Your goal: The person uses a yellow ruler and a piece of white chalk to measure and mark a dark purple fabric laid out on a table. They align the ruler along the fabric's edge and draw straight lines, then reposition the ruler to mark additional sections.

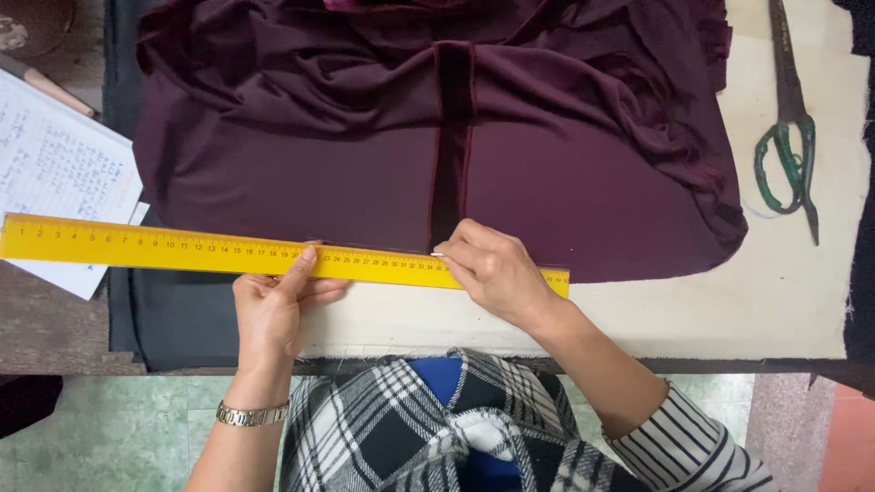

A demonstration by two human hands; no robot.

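Observation:
A long yellow ruler (146, 246) lies across the lower edge of a dark maroon cloth (565, 173) spread on the table. My left hand (273, 305) presses the ruler down near its middle with an extended forefinger. My right hand (492, 269) rests on the ruler's right part and pinches a small white piece of chalk (437, 254), its tip at the cloth's edge beside a darker centre strip (451, 137).
Green-handled scissors (791, 150) lie at the right on a cream sheet (784, 301). A written paper page (55, 164) sits at the left over a dark cloth (173, 319). The table's front edge runs just above my checked garment.

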